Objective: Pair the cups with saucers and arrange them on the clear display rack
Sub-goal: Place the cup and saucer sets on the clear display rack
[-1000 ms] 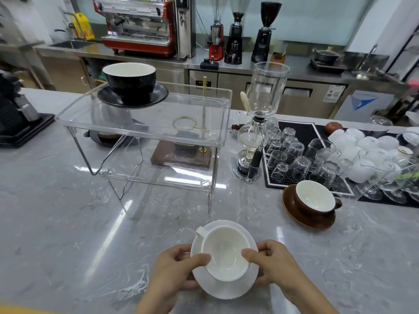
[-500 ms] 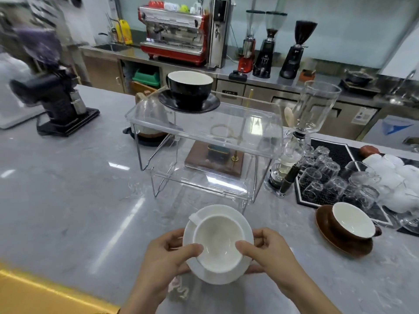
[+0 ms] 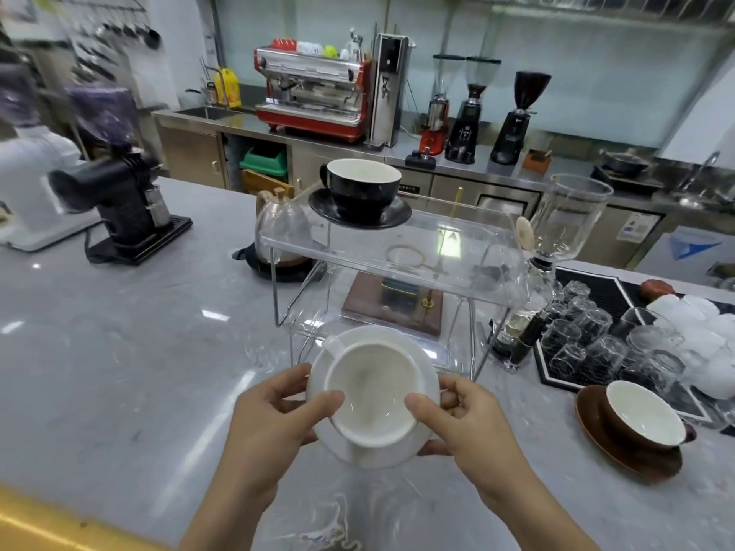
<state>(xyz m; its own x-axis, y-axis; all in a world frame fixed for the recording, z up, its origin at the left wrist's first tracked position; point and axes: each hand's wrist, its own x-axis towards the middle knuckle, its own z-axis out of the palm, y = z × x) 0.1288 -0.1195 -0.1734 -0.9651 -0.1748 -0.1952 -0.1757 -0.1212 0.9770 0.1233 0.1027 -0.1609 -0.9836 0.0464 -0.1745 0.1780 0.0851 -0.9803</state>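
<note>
A white cup (image 3: 374,395) sits on a white saucer (image 3: 427,375), lifted above the counter just in front of the clear display rack (image 3: 397,252). My left hand (image 3: 274,411) grips the saucer's left edge, its thumb pressed on the cup's rim. On the other side my right hand (image 3: 461,419) holds the right edge the same way. A black cup (image 3: 360,188) on a black saucer (image 3: 358,214) stands on the rack's top shelf at the left. At the right of the counter a brown cup (image 3: 640,415) rests on a brown saucer (image 3: 624,451).
A syphon brewer (image 3: 557,240) stands right of the rack, beside a black mat (image 3: 612,296) with several upturned glasses and white cups. A glass kettle (image 3: 278,232) and a wooden stand sit behind the rack. A black grinder (image 3: 119,204) is at the left.
Both hands have raised the white cup and saucer off the counter and moved them forward towards the rack. The view has turned left and drawn closer.
</note>
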